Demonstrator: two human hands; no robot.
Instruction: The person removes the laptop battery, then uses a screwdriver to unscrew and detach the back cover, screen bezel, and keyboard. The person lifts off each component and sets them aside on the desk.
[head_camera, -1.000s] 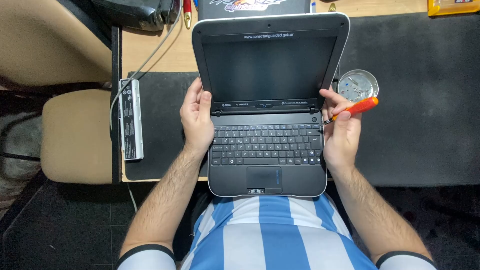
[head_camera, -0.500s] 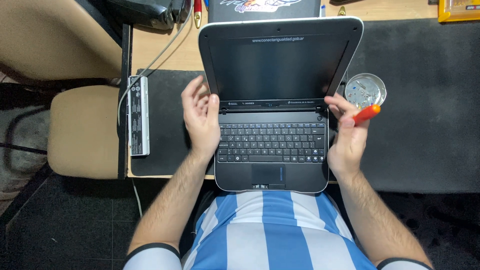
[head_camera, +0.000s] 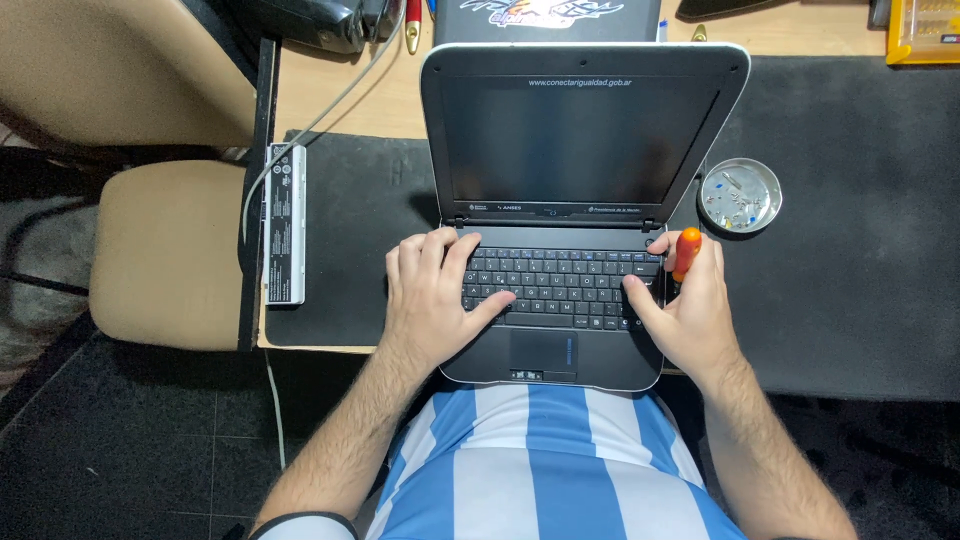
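Pointing its orange handle up-screen (shaft hidden), screwdriver (head_camera: 687, 252).

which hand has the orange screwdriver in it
The right hand: an orange-handled screwdriver sticks up from its grip at the laptop's right edge. The left hand holds nothing and lies flat on the keyboard.

Both forearms bare, reaching forward. Left hand (head_camera: 432, 296) palm down, fingers spread, thumb angled inward. Right hand (head_camera: 688, 305) curled, fingers closed in a grip, thumb extended to the left
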